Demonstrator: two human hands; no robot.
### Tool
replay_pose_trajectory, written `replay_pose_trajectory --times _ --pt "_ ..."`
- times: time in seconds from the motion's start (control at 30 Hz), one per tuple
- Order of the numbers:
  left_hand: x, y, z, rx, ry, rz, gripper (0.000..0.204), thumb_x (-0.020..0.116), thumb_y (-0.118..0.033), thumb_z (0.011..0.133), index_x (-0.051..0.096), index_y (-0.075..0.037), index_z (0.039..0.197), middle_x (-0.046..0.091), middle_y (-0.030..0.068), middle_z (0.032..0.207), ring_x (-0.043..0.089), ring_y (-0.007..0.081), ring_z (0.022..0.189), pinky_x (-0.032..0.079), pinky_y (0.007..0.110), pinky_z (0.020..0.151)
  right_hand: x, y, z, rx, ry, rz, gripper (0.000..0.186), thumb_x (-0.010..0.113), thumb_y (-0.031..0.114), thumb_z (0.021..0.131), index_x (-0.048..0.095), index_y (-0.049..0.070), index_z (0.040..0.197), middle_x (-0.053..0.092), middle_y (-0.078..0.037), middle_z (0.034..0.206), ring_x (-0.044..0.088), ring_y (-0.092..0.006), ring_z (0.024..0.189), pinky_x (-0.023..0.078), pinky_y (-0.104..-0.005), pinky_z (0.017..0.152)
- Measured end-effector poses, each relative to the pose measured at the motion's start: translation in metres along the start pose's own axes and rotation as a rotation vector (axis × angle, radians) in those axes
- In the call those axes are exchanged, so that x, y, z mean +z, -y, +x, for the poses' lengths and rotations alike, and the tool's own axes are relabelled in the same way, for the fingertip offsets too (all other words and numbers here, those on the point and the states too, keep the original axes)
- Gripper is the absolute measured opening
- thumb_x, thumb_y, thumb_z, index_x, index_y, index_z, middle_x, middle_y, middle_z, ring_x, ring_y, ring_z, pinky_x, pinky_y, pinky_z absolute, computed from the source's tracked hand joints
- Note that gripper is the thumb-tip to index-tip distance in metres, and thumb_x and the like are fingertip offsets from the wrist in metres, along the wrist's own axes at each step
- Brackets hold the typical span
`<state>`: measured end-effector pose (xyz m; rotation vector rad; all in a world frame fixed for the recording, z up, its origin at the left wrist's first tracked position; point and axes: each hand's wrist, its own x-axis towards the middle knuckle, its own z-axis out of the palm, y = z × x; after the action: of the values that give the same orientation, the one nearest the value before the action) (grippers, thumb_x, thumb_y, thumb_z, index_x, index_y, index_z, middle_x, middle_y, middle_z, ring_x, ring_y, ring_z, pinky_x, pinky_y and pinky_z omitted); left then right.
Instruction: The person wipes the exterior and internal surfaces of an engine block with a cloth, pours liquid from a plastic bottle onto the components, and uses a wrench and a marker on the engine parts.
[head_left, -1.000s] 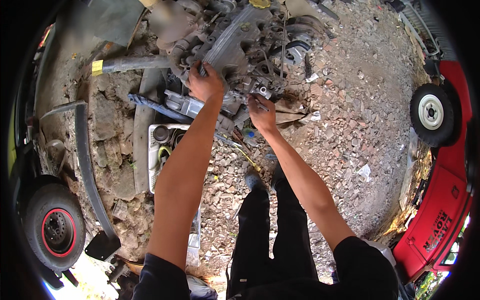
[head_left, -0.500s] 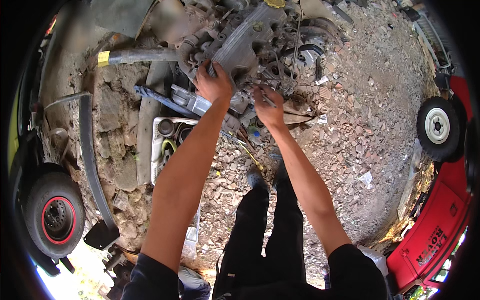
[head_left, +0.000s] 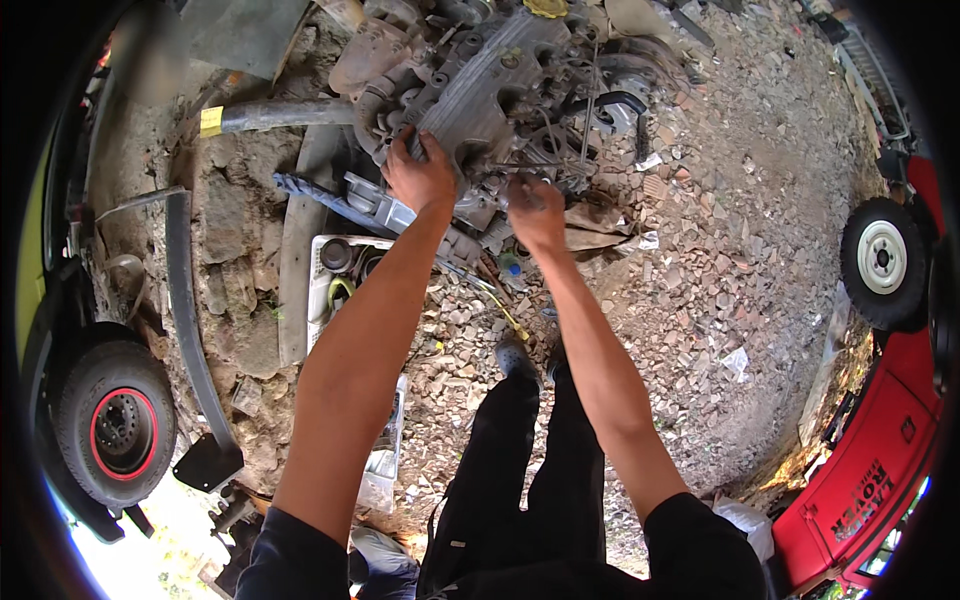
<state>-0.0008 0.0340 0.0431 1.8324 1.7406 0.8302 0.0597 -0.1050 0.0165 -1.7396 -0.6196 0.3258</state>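
Note:
A grey, dirty engine (head_left: 480, 95) with a ribbed top cover lies in front of me. My left hand (head_left: 420, 180) rests on the cover's near left edge, thumb and fingers spread. My right hand (head_left: 536, 208) is closed low at the engine's near end, beside hoses and small metal parts. A slim metal tool showed in this fist a moment ago; now the fingers mostly hide it. Just beyond the fist a thin rod (head_left: 530, 165) lies across the engine parts; whether it belongs to the tool I cannot tell.
A white crate (head_left: 318, 285) with parts stands left of my legs, near a blue-wrapped bar (head_left: 330, 203). Brown cloth (head_left: 595, 225) lies right of the engine. Stone rubble (head_left: 690, 290) covers the ground. A red vehicle (head_left: 860, 440) stands right, a tyre (head_left: 115, 420) left.
My right hand has turned and moved slightly left, and the silvery tool across its palm is now mostly hidden. My left hand stays on the cover. The view has shifted a little.

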Motion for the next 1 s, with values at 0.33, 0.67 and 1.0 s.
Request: replay_pose_trajectory --times 0.33,0.67,1.0 --pt "0.001 0.002 0.002 0.021 -0.004 0.012 0.037 0.062 -0.039 0.09 0.066 -0.016 0.118 0.064 0.0064 0.122 0.051 0.0322 0.122 0.037 0.055 0.099 0.032 0.006 -0.037 -0.373 -0.036 -0.309 0.025 0.066 -0.001 0.083 0.06 -0.003 0.106 0.06 -0.022 0.101 0.06 -0.0361 0.092 0.054 -0.0429 0.071" --pt "0.0 0.006 0.003 0.027 -0.002 -0.005 0.038 0.062 -0.04 0.089 0.065 -0.016 0.118 0.064 0.0084 0.124 0.051 0.0335 0.121 0.037 0.056 0.099 0.064 0.011 -0.018 -0.032 -0.366 -0.076 0.005 0.064 0.001 0.084 0.061 -0.003 0.084 0.063 -0.023 0.075 0.062 -0.0425 0.069 0.05 -0.0488 0.065" --pt "0.001 -0.002 0.002 0.014 0.018 0.02 0.038 0.062 -0.041 0.089 0.065 -0.017 0.119 0.064 0.009 0.124 0.051 0.0327 0.123 0.036 0.057 0.099 0.059 -0.026 0.01 0.649 -0.168 0.285 0.017 0.063 0.009 0.086 0.065 -0.006 0.079 0.068 -0.024 0.074 0.068 -0.0372 0.065 0.053 -0.0467 0.061"
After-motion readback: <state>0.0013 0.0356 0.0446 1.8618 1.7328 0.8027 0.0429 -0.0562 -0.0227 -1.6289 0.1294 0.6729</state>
